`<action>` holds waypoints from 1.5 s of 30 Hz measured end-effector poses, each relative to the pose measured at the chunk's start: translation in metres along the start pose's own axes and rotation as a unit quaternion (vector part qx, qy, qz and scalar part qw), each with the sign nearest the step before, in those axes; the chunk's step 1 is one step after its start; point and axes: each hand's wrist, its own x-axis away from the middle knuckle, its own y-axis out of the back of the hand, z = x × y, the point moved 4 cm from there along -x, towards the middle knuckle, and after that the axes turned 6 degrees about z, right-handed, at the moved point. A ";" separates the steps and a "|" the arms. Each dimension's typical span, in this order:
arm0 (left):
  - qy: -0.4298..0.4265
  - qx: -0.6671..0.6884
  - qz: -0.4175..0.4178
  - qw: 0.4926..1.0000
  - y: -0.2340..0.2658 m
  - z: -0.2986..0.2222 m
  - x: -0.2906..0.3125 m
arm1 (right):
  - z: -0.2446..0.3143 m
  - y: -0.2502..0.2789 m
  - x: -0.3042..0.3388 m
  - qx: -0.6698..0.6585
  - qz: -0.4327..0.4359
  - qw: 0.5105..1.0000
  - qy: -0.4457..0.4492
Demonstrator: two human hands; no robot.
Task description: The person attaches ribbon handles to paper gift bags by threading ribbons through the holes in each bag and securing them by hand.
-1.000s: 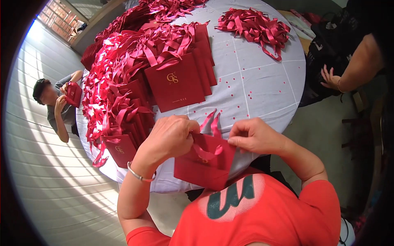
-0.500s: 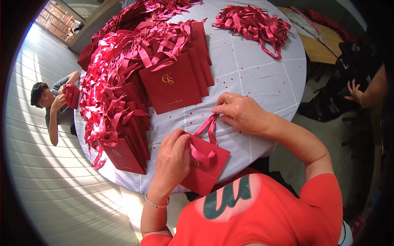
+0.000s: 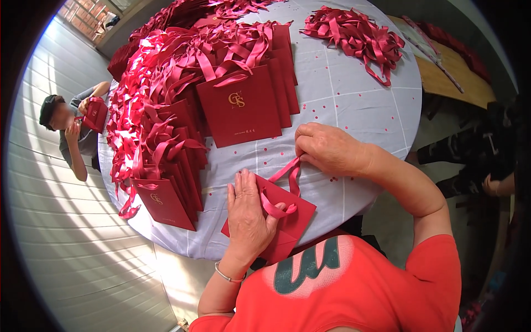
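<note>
A small dark red gift bag [image 3: 302,211] lies tilted near the table's front edge, a pink-red ribbon loop curling over its face. My left hand [image 3: 247,217] rests flat on the bag's left part, fingers stretched out. Beyond the bag's far edge, my right hand [image 3: 333,149] pinches the end of its other ribbon handle [image 3: 295,180] and draws it up and away from the bag. The fingertips of that hand are partly hidden behind its back.
Rows of upright red gift bags [image 3: 240,113] with ribbon handles crowd the round table [image 3: 365,113] on the left and far side. A heap of loose ribbons [image 3: 354,41] lies far right. Small red dots litter the cloth. Another person [image 3: 77,119] handles a red bag at left.
My left hand has gone from gripping the bag's edge to lying flat on it. My right hand still pinches the ribbon, its position little changed.
</note>
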 end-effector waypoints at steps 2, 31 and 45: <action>-0.002 -0.010 -0.006 1.000 -0.002 0.000 0.000 | -0.001 -0.001 -0.001 0.015 0.024 1.000 -0.006; -0.035 -0.019 0.003 0.999 0.002 -0.005 0.004 | -0.031 0.026 -0.008 0.066 0.051 0.994 0.076; -0.041 -0.022 -0.002 0.999 0.002 -0.008 0.004 | -0.051 0.025 -0.003 -0.399 0.121 0.884 -0.210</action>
